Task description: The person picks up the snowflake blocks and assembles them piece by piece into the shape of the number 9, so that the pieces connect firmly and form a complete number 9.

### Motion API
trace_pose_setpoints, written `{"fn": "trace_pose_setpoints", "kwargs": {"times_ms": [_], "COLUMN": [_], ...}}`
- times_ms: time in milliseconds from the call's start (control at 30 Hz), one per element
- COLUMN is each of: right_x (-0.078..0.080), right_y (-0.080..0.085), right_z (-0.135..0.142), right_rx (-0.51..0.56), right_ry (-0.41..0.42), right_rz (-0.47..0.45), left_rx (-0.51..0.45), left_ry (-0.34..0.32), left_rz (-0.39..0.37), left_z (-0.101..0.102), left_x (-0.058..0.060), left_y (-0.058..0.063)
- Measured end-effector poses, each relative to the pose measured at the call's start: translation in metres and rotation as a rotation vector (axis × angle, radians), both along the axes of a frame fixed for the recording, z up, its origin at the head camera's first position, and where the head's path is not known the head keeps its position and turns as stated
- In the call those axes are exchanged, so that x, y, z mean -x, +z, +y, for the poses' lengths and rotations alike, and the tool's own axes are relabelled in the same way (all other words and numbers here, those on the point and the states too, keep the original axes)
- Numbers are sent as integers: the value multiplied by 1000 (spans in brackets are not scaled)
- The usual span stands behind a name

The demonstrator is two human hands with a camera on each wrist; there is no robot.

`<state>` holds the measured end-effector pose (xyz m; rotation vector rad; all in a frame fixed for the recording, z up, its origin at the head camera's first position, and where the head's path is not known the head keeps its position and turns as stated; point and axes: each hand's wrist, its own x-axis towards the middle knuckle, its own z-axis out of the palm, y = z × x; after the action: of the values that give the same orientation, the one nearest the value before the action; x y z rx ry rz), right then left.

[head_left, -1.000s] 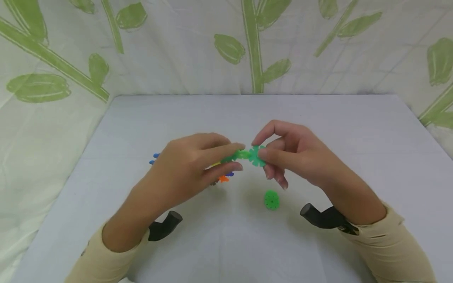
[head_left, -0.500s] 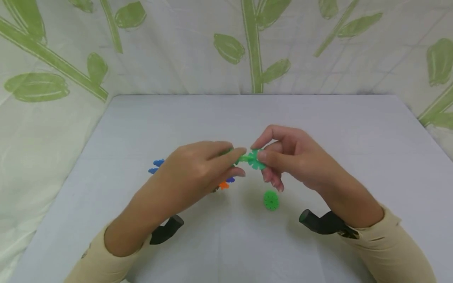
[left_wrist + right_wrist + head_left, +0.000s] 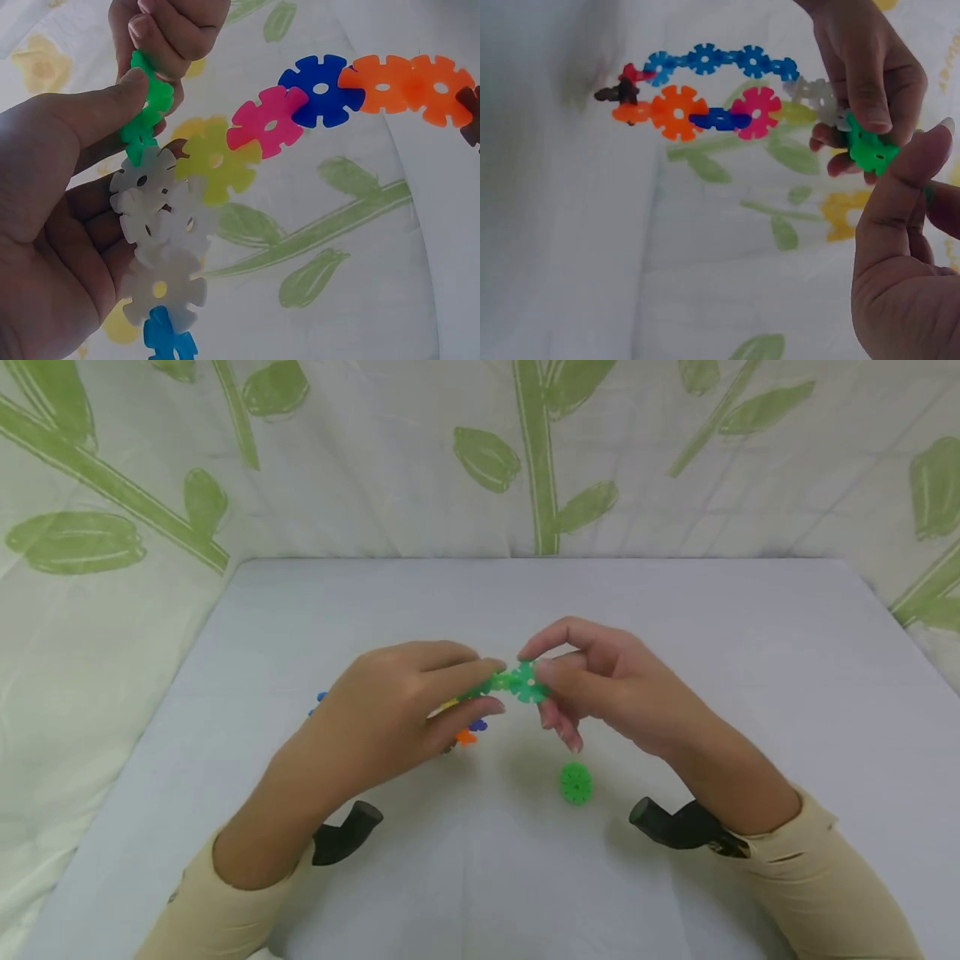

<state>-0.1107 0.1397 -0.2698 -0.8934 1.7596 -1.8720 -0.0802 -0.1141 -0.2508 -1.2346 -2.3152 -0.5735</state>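
Observation:
My left hand (image 3: 393, 702) grips a loop of linked plastic snowflake discs, its thumb and fingers on the green and whitish part. In the right wrist view the loop shows blue discs (image 3: 705, 49), an orange disc (image 3: 664, 112), a pink disc (image 3: 769, 105), a yellow disc (image 3: 797, 112), and red and brown ones at its far end. My right hand (image 3: 622, 685) pinches a green snowflake disc (image 3: 527, 692) between thumb and fingers, at the end of the short green piece leaving the left hand. In the left wrist view, whitish discs (image 3: 169, 277) hang below the left thumb.
A green round disc (image 3: 576, 784) with small slots lies on the white table (image 3: 525, 893), just nearer than the hands. Behind the table hangs a white curtain (image 3: 375, 468) with green leaves. A black curved mount (image 3: 348, 835) sticks out at each wrist.
Both hands dip slightly, then rise and shift a little left, still holding the joined discs. The green disc on the table stays where it was.

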Motion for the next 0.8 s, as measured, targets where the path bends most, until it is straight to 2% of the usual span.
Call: {"fn": "trace_pose_setpoints", "kwargs": {"times_ms": [133, 200, 267, 367, 433, 500, 567, 633, 800], "right_x": [5, 8, 9, 8, 6, 3, 1, -2, -6], "right_y": [2, 2, 0, -7, -13, -20, -28, -35, -41], "right_z": [8, 12, 16, 17, 14, 9, 4, -2, -10], "right_rx": [-63, -188, -401, -796, -1009, -1156, -1248, -1292, -1292], "right_ry": [5, 13, 38, 105, 153, 189, 214, 226, 223], "right_rz": [99, 179, 282, 452, 503, 509, 509, 532, 607], "left_rx": [-4, -20, -39, -60, -70, -80, -87, -92, -101], "left_ry": [-1, -9, -16, -20, -21, -23, -25, -28, -39], "left_rz": [-39, -77, -109, -142, -148, -150, -148, -143, -126], "left_z": [-2, -3, -4, -5, -6, -6, -7, -6, -7], "left_x": [0, 1, 0, 0, -1, -1, -1, -1, 0], "left_y": [2, 2, 2, 3, 3, 4, 4, 4, 4]}}
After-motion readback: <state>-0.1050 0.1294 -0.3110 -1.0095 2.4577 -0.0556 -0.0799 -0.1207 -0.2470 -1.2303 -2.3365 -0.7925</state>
